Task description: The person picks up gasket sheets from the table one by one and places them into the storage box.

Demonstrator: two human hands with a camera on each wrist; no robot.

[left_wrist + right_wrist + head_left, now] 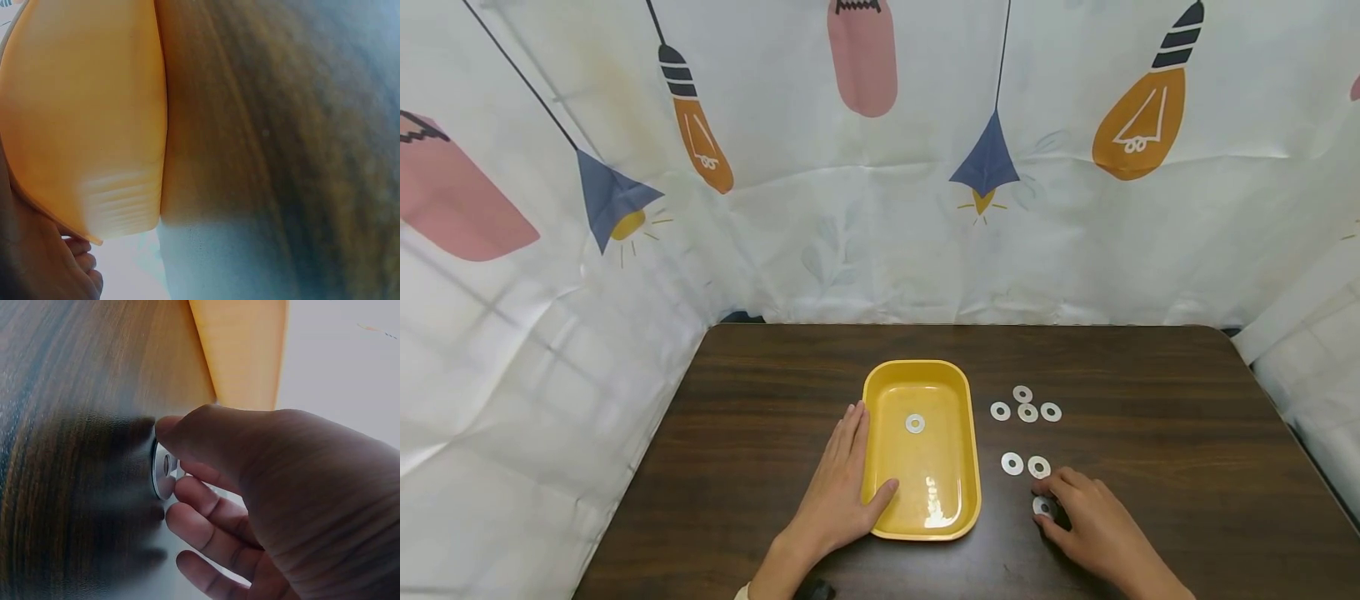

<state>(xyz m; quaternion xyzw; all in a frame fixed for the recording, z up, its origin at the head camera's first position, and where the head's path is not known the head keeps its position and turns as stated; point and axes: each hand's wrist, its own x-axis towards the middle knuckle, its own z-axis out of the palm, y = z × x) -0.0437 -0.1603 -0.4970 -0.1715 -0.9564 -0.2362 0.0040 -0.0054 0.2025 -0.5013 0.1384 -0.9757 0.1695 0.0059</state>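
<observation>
On the dark wooden table (752,400), we steady the yellow tray (940,458) at its eight o'clock with a straight-fingered left hand (841,490) while our right hand (1092,523), at four o'clock, apparently pinches a white washer (1040,505), which could slip if its thin edge is poorly gripped.

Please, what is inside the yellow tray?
One white washer lies inside the yellow tray, on its floor. The left hand covers a little of the near-left side with its thumb; what lies under it cannot be seen.
</observation>
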